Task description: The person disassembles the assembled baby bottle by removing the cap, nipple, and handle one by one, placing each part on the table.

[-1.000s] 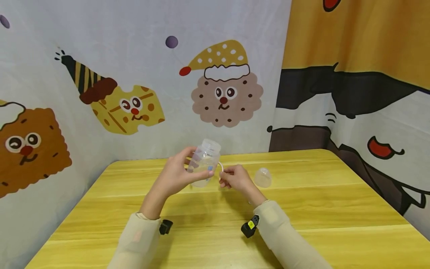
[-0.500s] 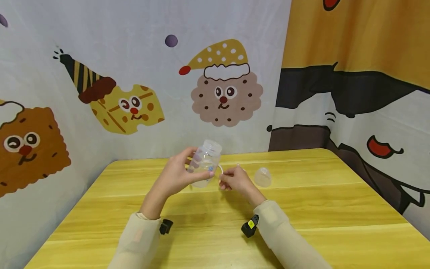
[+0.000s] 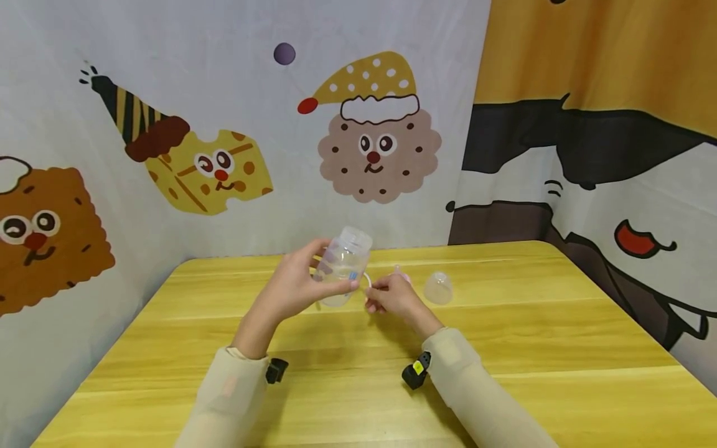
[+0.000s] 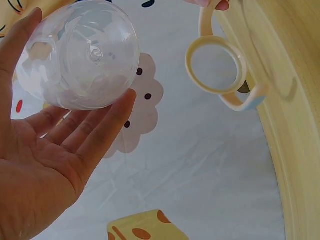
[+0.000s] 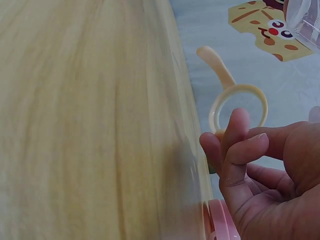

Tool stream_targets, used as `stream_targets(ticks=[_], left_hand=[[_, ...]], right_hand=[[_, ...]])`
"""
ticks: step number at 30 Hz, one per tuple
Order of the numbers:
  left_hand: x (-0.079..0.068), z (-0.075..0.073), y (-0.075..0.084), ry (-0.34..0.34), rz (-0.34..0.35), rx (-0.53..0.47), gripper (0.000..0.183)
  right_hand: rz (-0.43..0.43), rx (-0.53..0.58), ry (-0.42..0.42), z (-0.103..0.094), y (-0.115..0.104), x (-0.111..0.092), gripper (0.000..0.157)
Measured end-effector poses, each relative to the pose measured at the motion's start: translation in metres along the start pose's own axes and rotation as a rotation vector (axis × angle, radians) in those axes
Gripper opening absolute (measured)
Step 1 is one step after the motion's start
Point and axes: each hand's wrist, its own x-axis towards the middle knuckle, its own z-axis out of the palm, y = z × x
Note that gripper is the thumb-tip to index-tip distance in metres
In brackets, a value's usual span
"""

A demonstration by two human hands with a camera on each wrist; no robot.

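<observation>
My left hand grips a clear baby bottle around its body, thumb across the front. The bottle is tilted, its neck uncapped and leaning up to the right. In the left wrist view its round base faces the camera. Just right of the bottle, my right hand pinches a cream bottle handle, a ring with two curved grips. The handle's ring and one grip stick out past the fingertips in the right wrist view. Ring and bottle are apart.
A pink collar with a nipple stands just behind my right hand, partly hidden by it. To its right sits a clear dome cap on the wooden table. A cartoon-printed curtain hangs behind the table.
The head view has tipped down slightly, so the backdrop shifts upward. The pink collar and nipple now show behind my right hand. Both hands keep their holds in nearly the same place.
</observation>
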Motion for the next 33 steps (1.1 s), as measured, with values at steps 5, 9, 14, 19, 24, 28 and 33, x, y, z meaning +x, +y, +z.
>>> stream_targets(ticks=[5,9,14,19,24,28,33], left_hand=[[0.001,0.001,0.002,-0.009,0.004,0.017,0.075],[0.000,0.002,0.002,-0.011,0.007,0.024,0.074],[0.000,0.001,0.002,-0.009,0.008,0.024,0.075],[0.000,0.002,0.001,-0.007,0.009,0.022,0.074],[0.000,0.003,0.001,-0.002,0.010,0.009,0.072],[-0.001,0.003,0.001,-0.004,0.010,0.002,0.073],[-0.001,0.003,0.000,-0.002,0.007,0.008,0.073]], right_hand=[[0.001,0.000,-0.006,-0.001,0.001,0.000,0.022],[0.003,-0.003,-0.012,0.000,0.004,0.001,0.022],[0.005,-0.021,-0.010,0.001,0.006,0.003,0.021],[0.011,-0.043,0.012,0.001,0.007,0.002,0.018],[0.002,-0.054,0.029,0.002,0.008,0.001,0.017],[0.004,-0.054,0.043,0.003,0.009,0.002,0.015],[0.004,-0.055,0.049,0.003,0.010,0.003,0.015]])
